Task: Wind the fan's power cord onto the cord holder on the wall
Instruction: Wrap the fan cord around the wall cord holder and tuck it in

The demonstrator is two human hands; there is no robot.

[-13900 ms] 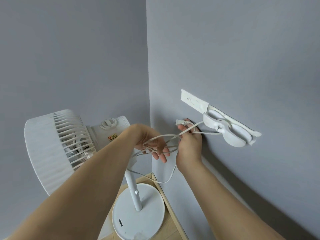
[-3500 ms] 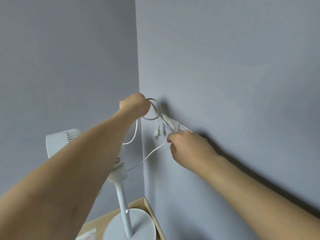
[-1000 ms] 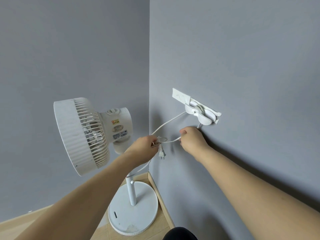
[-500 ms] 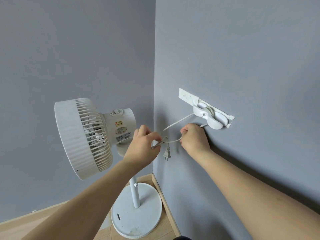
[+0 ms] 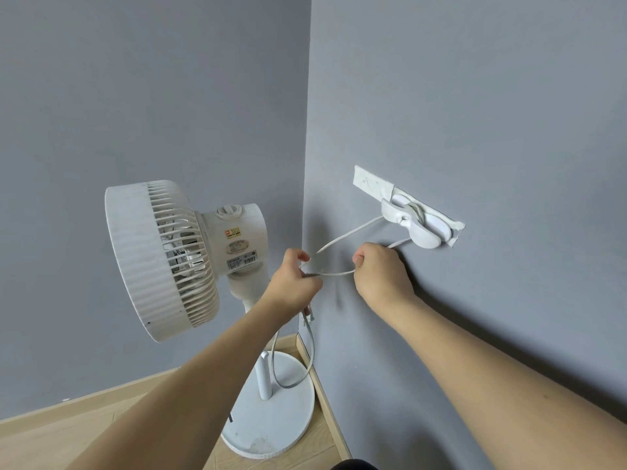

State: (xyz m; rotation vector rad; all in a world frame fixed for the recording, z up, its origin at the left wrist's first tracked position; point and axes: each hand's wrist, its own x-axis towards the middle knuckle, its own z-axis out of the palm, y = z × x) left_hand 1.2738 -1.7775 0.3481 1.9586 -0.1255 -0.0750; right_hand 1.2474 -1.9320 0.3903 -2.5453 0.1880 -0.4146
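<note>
Already the cord (image 5: 342, 236) has a few turns on the holder (image 5: 412, 225) taped to the right wall (image 5: 475, 113), and two strands run down from it toward my hands. My right hand (image 5: 380, 273) is closed on one strand just below the holder; my left hand (image 5: 295, 283) pinches the cord nearer the room corner, a loop hanging beneath it. Beyond stands the fan (image 5: 163, 252).

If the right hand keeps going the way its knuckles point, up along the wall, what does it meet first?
Probably the cord holder: the right hand sits just below-left of it, gripping the cord that leads up into it. Depth off the wall is unclear.
</note>
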